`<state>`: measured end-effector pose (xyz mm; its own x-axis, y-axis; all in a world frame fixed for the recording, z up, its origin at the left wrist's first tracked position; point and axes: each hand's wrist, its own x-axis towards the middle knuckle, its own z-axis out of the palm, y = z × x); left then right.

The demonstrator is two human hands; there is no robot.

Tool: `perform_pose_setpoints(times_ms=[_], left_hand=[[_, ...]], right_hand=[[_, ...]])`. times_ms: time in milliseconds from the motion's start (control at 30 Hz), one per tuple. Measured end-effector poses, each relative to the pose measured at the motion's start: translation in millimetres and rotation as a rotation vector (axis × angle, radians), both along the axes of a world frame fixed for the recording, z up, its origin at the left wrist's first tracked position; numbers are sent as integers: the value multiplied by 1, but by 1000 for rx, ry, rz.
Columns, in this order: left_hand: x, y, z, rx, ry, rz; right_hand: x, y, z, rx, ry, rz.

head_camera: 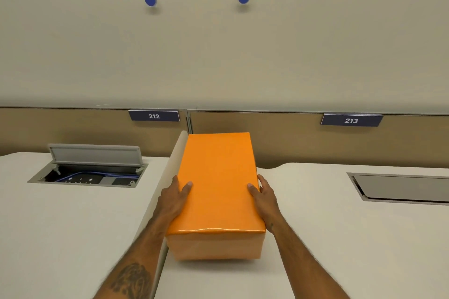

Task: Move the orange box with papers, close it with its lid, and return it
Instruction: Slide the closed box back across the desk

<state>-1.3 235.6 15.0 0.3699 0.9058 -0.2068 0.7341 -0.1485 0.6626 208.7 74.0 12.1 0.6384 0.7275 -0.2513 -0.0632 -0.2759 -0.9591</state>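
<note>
The orange box (217, 192) stands in the middle of the view, on the left end of the right-hand white desk (315, 238), long side pointing away from me. Its orange lid covers the top, so no papers show. My left hand (173, 198) presses against the box's left side with the thumb on the lid. My right hand (264, 198) holds the right side the same way. The box's far end reaches close to the beige partition.
A second white desk (60, 226) lies to the left, with an open cable hatch (92, 170) showing blue wires. A closed grey hatch (401, 188) sits in the right desk. A beige partition (291, 138) with signs 212 and 213 runs behind.
</note>
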Motion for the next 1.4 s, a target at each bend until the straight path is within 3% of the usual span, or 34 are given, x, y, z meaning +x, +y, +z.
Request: perform_pose_setpoints(times_ms=[467,600,933,1400], left_hand=[[24,25,-17,222,242,-117],[35,23,-22,430,315,-199],[54,21,-29,374,398,-221],[54,-4,-13,448,353,-291]], right_hand=[[8,45,-28,2,40,-20],[9,50,-30,0,42,-15],[7,58,-29,-14,14,-34],[15,41,-15,-273,-381,52]])
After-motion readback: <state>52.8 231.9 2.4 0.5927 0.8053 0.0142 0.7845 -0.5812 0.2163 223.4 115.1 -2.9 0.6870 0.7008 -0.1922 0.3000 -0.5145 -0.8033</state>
